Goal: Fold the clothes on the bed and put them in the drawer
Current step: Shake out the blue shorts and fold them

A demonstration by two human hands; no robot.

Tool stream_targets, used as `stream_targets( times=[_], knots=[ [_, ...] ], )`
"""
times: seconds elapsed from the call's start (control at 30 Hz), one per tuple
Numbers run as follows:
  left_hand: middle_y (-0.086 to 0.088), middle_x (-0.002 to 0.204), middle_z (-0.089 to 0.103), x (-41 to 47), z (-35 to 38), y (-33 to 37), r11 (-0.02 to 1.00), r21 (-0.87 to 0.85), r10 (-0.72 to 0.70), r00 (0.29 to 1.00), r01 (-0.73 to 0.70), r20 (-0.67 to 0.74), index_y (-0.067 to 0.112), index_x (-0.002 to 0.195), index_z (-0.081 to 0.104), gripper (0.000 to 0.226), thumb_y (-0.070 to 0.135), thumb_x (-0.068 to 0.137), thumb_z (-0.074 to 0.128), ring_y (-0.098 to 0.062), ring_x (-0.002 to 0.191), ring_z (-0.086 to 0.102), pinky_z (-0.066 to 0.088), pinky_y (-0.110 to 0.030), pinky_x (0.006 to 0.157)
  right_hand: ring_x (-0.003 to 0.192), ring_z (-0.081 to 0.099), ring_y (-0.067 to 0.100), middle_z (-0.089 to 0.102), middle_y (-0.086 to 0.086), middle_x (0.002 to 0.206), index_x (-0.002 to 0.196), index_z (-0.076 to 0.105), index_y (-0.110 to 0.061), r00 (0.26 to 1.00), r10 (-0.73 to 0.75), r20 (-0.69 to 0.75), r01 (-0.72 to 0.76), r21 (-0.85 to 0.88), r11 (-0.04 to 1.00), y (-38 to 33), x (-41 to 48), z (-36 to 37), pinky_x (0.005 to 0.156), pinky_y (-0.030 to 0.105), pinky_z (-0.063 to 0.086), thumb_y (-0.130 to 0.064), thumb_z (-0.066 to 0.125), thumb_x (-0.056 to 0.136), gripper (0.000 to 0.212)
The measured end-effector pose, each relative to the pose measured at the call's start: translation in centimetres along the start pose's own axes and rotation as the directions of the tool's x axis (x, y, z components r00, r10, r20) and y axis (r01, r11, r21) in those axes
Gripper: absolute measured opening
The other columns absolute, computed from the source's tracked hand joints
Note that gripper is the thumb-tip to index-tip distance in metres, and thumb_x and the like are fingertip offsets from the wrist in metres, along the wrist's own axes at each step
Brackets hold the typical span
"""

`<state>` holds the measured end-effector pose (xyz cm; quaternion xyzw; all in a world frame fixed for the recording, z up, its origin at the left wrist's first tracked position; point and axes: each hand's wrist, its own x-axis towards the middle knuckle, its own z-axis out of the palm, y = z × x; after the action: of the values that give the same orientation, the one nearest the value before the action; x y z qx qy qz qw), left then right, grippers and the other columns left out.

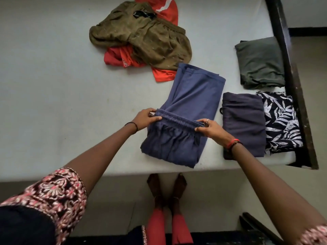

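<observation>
She stands at the near edge of the bed, both arms stretched out over the pale sheet. In front of her lie the blue trousers, laid lengthwise, running away from her and a little to the right, with the gathered elastic waistband crossing the middle of the bundle. Her left hand pinches the left end of that waistband, fingers curled round it and thumb on top. Her right hand pinches the right end the same way (there is a ring on one finger). The band is pulled fairly straight between them, just above the cloth under it.

Farther up the bed, well apart from her hands, an olive-brown garment lies crumpled on top of a red garment, whose near corner lies just beside the far end of the trousers. To her right are three folded pieces. A dark purple one sits just beside the trousers, a black one with a white leaf print touches its right side, and a grey-green one lies beyond them near the dark wooden bed frame.

Both wrists carry bands, and her sleeve has a pink floral pattern. Her bare feet show on the floor below the mattress edge.
</observation>
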<state>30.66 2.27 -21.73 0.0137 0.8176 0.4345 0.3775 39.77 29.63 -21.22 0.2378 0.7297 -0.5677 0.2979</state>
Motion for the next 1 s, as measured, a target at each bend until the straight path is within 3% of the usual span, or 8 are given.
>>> stream_targets(
  times=[0.07, 0.17, 0.23, 0.33, 0.43, 0.57, 0.77, 1.0],
  knots=[
    [-0.015, 0.123, 0.058, 1.1, 0.9, -0.7, 0.997, 0.041, -0.061, 0.994, 0.064, -0.086, 0.006, 0.131, 0.049, 0.05, 0.029, 0.089, 0.064, -0.027, 0.112, 0.057, 0.045, -0.036, 0.098, 0.078, 0.058, 0.019, 0.061, 0.011, 0.094, 0.118, 0.055, -0.005, 0.988, 0.056, -0.143, -0.074, -0.118, 0.99, 0.9, 2.0, 0.0, 0.066, 0.018, 0.05, -0.006, 0.063, 0.088, 0.031],
    [-0.015, 0.139, 0.046, -0.4, 1.6, -2.3, 0.945, 0.313, 0.18, 0.951, -0.096, -0.251, 0.006, 0.137, 0.042, 0.057, 0.037, 0.092, 0.058, -0.029, 0.125, 0.047, 0.036, -0.037, 0.106, 0.112, 0.053, 0.035, 0.058, 0.022, 0.119, 0.131, 0.048, 0.001, 0.91, -0.124, -0.395, -0.082, -0.466, 0.881, 2.0, 1.7, 1.6, 0.095, 0.035, 0.04, -0.013, 0.059, 0.09, 0.044],
    [-0.009, 0.15, 0.035, -2.5, 2.0, -4.2, 0.797, 0.518, 0.412, 0.907, -0.31, -0.091, 0.011, 0.145, 0.034, 0.073, 0.055, 0.088, 0.05, -0.025, 0.137, 0.034, 0.025, -0.037, 0.112, 0.121, 0.048, 0.039, 0.053, 0.025, 0.128, 0.133, 0.046, 0.004, 0.85, -0.326, -0.414, 0.034, -0.574, 0.818, 2.8, -0.6, 4.3, 0.103, 0.041, 0.036, -0.022, 0.061, 0.09, 0.052],
    [-0.001, 0.159, 0.006, -4.9, 3.2, -7.8, 0.401, 0.742, 0.47, 0.815, -0.538, 0.338, 0.018, 0.152, 0.01, 0.095, 0.069, 0.08, 0.043, -0.017, 0.147, 0.002, 0.002, -0.041, 0.119, 0.134, 0.039, 0.036, 0.043, 0.024, 0.142, 0.14, 0.038, 0.004, 0.817, -0.535, -0.215, 0.148, -0.819, 0.554, 5.8, -4.0, 9.5, 0.111, 0.05, 0.03, -0.05, 0.069, 0.077, 0.088],
    [-0.008, 0.159, 0.006, -5.6, 5.2, -10.6, 0.143, 0.826, 0.447, 0.78, -0.545, 0.438, 0.011, 0.152, 0.01, 0.086, 0.034, 0.081, 0.054, -0.022, 0.147, 0.004, 0.007, -0.043, 0.117, 0.143, 0.023, 0.032, 0.027, 0.022, 0.152, 0.145, 0.026, 0.004, 0.882, -0.471, 0.005, 0.179, -0.928, 0.327, 8.9, -5.8, 12.9, 0.112, 0.053, 0.018, -0.042, 0.075, 0.067, 0.103],
    [-0.011, 0.159, 0.005, -4.2, 7.1, -11.1, 0.125, 0.917, 0.523, 0.811, -0.378, 0.262, 0.008, 0.151, 0.006, 0.077, 0.011, 0.08, 0.036, -0.024, 0.146, 0.001, 0.003, -0.042, 0.119, 0.142, 0.025, 0.034, 0.025, 0.023, 0.152, 0.143, 0.027, 0.007, 0.883, -0.463, -0.081, 0.066, -0.954, 0.292, 10.4, -4.5, 13.4, 0.113, 0.056, 0.017, -0.005, 0.042, 0.081, 0.065],
    [-0.013, 0.155, 0.024, -2.9, 7.4, -11.2, 0.103, 0.924, 0.494, 0.825, -0.369, 0.275, 0.003, 0.149, -0.002, 0.063, 0.015, 0.09, 0.018, -0.024, 0.145, 0.013, -0.001, -0.04, 0.119, 0.142, 0.025, 0.035, 0.032, 0.024, 0.149, 0.142, 0.031, 0.008, 0.927, -0.36, -0.104, 0.023, -0.943, 0.331, 9.8, -3.9, 13.2, 0.114, 0.053, 0.012, -0.003, 0.041, 0.076, 0.068],
    [-0.012, 0.153, 0.024, -5.3, 5.8, -10.2, 0.162, 0.909, 0.416, 0.862, -0.385, 0.291, 0.002, 0.148, 0.0, 0.071, 0.019, 0.084, 0.025, -0.021, 0.147, -0.005, 0.004, -0.038, 0.117, 0.134, 0.039, 0.038, 0.042, 0.028, 0.141, 0.136, 0.04, 0.011, 0.948, -0.295, -0.115, -0.003, -0.934, 0.356, 9.7, -5.1, 13.7, 0.112, 0.047, 0.01, 0.002, 0.026, 0.081, 0.057]
  ],
)
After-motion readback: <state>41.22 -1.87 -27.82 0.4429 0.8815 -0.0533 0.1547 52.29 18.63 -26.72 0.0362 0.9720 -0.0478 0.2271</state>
